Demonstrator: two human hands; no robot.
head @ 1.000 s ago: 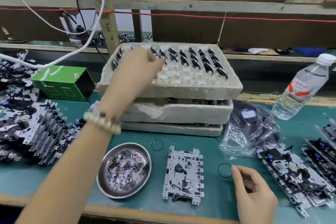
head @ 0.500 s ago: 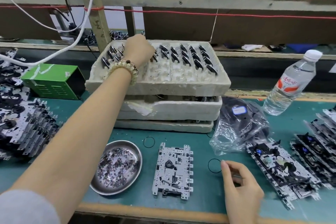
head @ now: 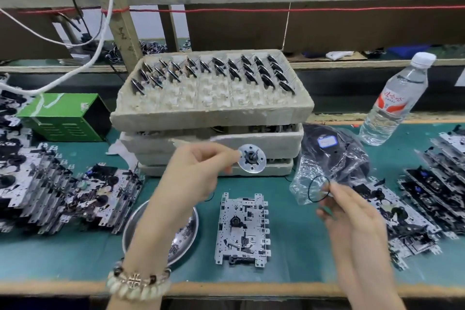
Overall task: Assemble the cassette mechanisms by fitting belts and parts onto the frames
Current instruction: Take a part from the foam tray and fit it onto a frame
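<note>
The lone frame [head: 242,229] lies flat on the teal surface [head: 297,246], straight in front of the person. Its long axis runs from the near edge away towards the foam, and its tabbed side faces right.

Above its far end, in the air in front of the foam stack, the left hand [head: 193,176] holds one flywheel [head: 251,158]. The fingers [head: 226,156] pinch the disc by its left rim, with the flat face and its dark hub turned towards the person. The right hand [head: 352,216] is raised off to the right of the frame. Its fingers pinch one thin black belt [head: 309,189], which hangs as an open loop in front of the plastic bag [head: 334,158]. That hand is blurred, so I cannot make out the grip any finer than that.

There is bare mat to the right of the frame, as far as the mechanisms, and a narrower strip between the frame and the wooden front edge. On its left one metal dish [head: 186,234] of small washers sits just beside it, not touching, with the left forearm partly in front of it.

I count three foam trays [head: 211,113] stacked behind. The top one carries more flywheels [head: 216,70] standing on edge in its far rows, too crowded to count surely. Heaps of built mechanisms crowd both ends, one on the left [head: 50,189] and one on the right [head: 427,196]. There is also one green box [head: 65,118] far left, one water bottle [head: 395,100] far right, and a beaded bracelet [head: 138,284] on the left wrist
</note>
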